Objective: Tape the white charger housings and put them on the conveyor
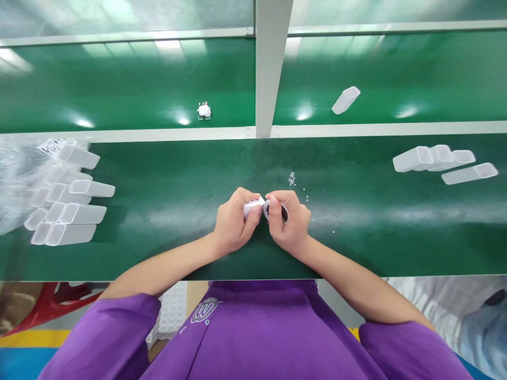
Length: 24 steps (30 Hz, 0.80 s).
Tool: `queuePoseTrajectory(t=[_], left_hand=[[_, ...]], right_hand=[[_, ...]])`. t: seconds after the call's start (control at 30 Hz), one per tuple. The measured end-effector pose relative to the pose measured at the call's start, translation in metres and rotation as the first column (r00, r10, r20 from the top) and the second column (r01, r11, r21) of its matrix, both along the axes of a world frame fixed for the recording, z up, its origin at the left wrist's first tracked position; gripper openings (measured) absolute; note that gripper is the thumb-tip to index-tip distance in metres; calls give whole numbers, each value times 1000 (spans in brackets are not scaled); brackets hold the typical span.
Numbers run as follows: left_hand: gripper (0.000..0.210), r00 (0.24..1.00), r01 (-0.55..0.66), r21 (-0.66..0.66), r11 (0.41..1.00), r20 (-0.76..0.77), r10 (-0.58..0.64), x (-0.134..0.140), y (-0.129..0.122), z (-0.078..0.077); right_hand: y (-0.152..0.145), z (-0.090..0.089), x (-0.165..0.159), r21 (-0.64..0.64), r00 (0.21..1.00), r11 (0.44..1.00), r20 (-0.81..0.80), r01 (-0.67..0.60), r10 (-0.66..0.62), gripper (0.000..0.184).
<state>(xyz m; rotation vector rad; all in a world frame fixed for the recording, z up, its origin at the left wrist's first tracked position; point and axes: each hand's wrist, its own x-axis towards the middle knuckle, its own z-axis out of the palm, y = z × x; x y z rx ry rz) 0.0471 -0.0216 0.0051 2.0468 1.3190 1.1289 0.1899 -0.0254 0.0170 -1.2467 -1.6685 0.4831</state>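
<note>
Near the front middle of the green table, my left hand [234,221] is closed around a small white plastic housing [253,205], most of it hidden by the fingers. Right beside it, my right hand [291,221] pinches a pale ring-shaped piece [266,209] with a dark inside. The housing and the ring meet or nearly meet between the two hands; I cannot tell whether they are joined. Just beyond my right hand lies a small cluster of tiny clear bits [292,178], with a few more scattered to the right.
Translucent white plastic sleeves [81,214] are piled at the left beside a clear plastic bag [13,184]. Several more sleeves [414,159] lie at the right. On the raised shelf behind are one sleeve [346,100] and a small white-topped part [204,111]. A grey post [271,68] divides the shelf.
</note>
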Motion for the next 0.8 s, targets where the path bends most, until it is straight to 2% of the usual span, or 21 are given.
queuePoseTrajectory(t=[0.1, 0.17, 0.27, 0.33, 0.43, 0.6, 0.7, 0.8], left_hand=[[23, 998, -52, -7, 999, -49, 51, 2, 3, 1], [23, 998, -52, -36, 998, -42, 51, 2, 6, 5], [26, 999, -5, -164, 986, 48, 13, 0, 11, 13], [30, 993, 32, -251, 967, 119, -2, -1, 12, 16], [33, 986, 50, -298, 953, 169, 1, -1, 12, 18], [30, 977, 93, -360, 928, 211, -16, -1, 11, 16], [27, 985, 84, -332, 940, 173, -27, -3, 11, 16], [24, 994, 53, -250, 967, 102, -29, -4, 12, 15]], right_hand=[[3, -2, -2, -11, 1000, 1000, 4, 18, -18, 15], [6, -1, -2, -57, 997, 998, -74, 7, -11, 17], [9, 1, -1, -157, 968, 986, -253, -52, 11, 20], [10, 2, 0, -199, 951, 977, -310, -81, 16, 23], [10, 3, 1, -189, 961, 980, -278, -63, 8, 26], [9, 2, 3, -63, 989, 998, -148, -19, 9, 25], [9, 2, 4, -43, 995, 999, -99, -4, 0, 25], [8, 2, 4, -30, 997, 1000, -71, 1, -3, 24]])
